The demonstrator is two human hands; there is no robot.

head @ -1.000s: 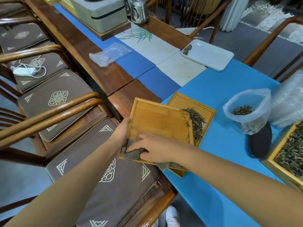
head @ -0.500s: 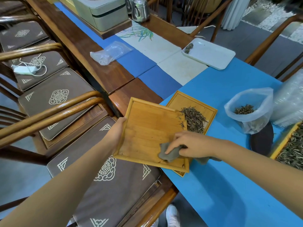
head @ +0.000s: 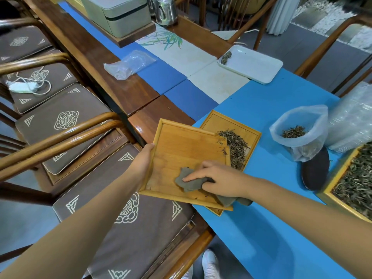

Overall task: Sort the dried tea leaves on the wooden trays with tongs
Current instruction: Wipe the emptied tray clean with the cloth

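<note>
A long wood table [head: 112, 77] carries blue mats [head: 265, 121]; cushioned chairs [head: 66, 119] line its left side. Left hand [head: 144, 160] grips the left edge of a nearly bare tray [head: 187, 143], tilted over a second tray [head: 219, 121] that holds tea leaves [head: 235, 146]. Right hand [head: 221, 178], fingers [head: 193, 177] spread flat, presses a grey cloth [head: 189, 183] onto the upper tray's near corner. A bag [head: 300, 129] of leaves and a full tray [head: 354, 184] stand to the right.
</note>
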